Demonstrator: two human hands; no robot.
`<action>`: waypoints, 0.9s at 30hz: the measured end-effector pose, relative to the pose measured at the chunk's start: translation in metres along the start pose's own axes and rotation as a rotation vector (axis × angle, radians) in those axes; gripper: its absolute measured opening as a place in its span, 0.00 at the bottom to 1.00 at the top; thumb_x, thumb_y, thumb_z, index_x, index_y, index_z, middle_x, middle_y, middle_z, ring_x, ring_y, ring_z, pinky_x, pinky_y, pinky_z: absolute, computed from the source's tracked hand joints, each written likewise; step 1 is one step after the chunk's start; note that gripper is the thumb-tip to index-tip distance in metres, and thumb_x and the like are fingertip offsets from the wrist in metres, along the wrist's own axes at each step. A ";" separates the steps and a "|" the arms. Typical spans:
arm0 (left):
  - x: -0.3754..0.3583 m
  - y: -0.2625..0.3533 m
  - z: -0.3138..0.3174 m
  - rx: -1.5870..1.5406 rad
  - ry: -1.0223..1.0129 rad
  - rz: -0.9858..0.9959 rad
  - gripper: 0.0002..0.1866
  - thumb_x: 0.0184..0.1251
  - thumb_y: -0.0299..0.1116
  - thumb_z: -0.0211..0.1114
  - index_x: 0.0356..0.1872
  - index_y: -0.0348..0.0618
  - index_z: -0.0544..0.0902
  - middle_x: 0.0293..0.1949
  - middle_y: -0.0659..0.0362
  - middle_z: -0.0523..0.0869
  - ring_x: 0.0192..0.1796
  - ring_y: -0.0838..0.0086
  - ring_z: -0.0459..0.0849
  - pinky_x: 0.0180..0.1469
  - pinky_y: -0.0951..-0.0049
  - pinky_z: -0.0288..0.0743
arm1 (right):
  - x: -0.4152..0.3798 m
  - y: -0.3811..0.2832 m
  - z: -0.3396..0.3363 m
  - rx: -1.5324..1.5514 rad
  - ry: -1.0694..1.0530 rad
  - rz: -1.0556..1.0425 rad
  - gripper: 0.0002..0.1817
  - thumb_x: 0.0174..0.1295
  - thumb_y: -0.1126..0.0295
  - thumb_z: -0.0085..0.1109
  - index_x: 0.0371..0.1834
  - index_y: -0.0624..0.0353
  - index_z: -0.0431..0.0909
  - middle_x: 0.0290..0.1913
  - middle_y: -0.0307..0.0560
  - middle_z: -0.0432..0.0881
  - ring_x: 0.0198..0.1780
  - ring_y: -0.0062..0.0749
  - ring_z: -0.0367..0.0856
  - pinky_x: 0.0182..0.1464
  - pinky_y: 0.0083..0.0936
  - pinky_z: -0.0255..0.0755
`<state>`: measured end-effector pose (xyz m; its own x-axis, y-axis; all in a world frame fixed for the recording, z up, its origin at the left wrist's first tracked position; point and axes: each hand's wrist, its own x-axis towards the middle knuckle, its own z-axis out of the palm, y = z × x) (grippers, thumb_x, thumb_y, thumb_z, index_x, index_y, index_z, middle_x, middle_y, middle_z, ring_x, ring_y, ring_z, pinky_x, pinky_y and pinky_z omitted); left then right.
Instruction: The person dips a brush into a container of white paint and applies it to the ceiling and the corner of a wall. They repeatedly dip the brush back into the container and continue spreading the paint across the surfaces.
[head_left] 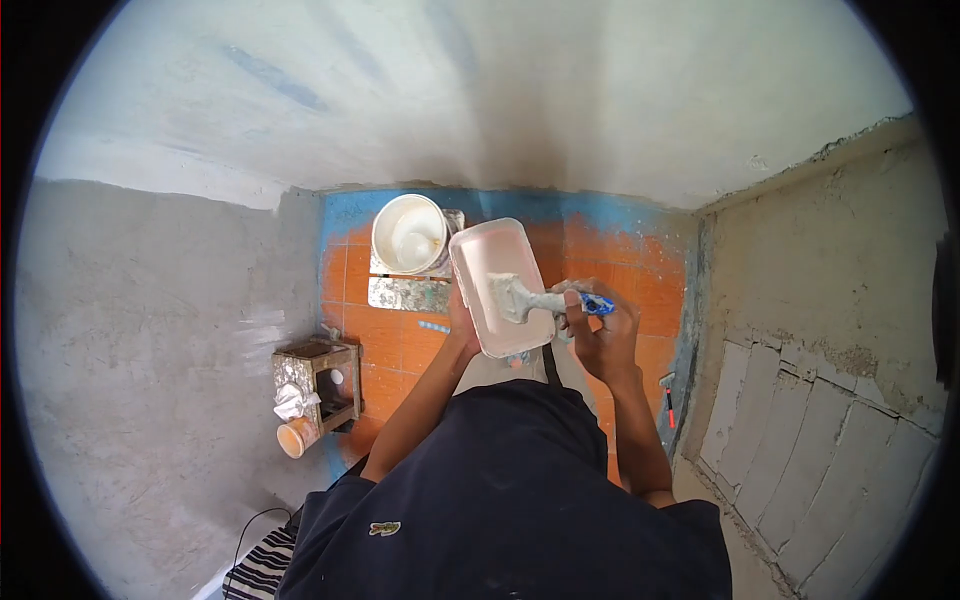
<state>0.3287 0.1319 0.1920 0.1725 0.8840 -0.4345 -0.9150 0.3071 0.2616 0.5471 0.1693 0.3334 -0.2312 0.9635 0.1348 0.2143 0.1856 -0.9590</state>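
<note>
Left of the grip, one left hand (462,318) clamps the near-left edge of one white tray (497,285), whose long axis runs away from the body, while one right hand (598,335), closed around one putty knife (535,299), lays its blade leftward onto the tray.
</note>
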 end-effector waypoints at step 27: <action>0.057 -0.080 0.099 0.089 -0.325 -0.188 0.45 0.72 0.75 0.41 0.69 0.45 0.72 0.57 0.52 0.82 0.55 0.61 0.82 0.59 0.57 0.79 | -0.012 -0.010 -0.048 -0.112 0.366 -0.071 0.09 0.74 0.72 0.54 0.48 0.68 0.79 0.35 0.54 0.86 0.33 0.42 0.87 0.38 0.34 0.79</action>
<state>0.4476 0.1932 0.2319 0.4539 0.8707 -0.1895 -0.8238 0.4911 0.2832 0.5935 0.1657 0.3537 0.1005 0.9489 0.2992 0.3171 0.2545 -0.9136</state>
